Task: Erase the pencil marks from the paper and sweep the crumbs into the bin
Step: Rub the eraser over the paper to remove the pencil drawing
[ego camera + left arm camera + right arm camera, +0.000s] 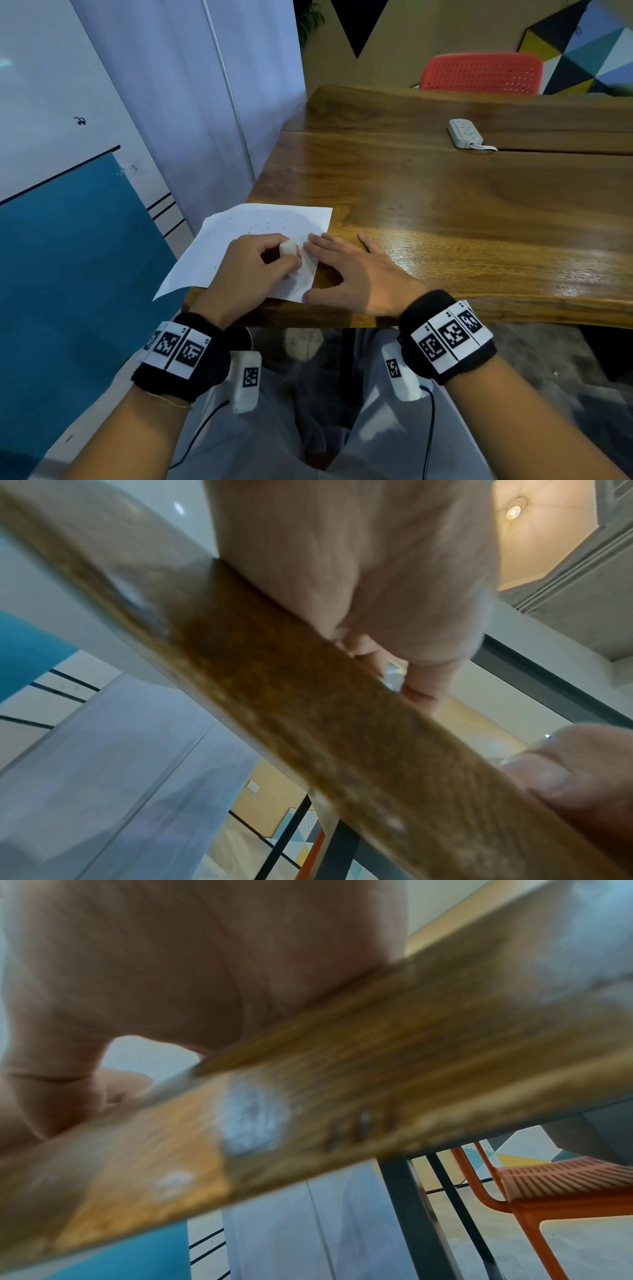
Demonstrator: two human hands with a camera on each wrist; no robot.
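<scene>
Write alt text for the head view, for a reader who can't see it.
Seen from above, the left hand grips a white eraser on a sheet of paper at a wooden table's near corner, while the right hand lies flat, holding the sheet down. Farther back are a white power strip and a red chair.

Eraser (288, 247) mostly buried in the left hand (251, 265), paper (239, 240) corner overhanging, both wrist views blurred, red chair (481, 73) half hidden behind table (479, 212)

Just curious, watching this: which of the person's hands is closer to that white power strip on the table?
The right hand. It lies flat on the paper's right edge, on the side toward the power strip. The left hand grips the eraser farther left.
</scene>
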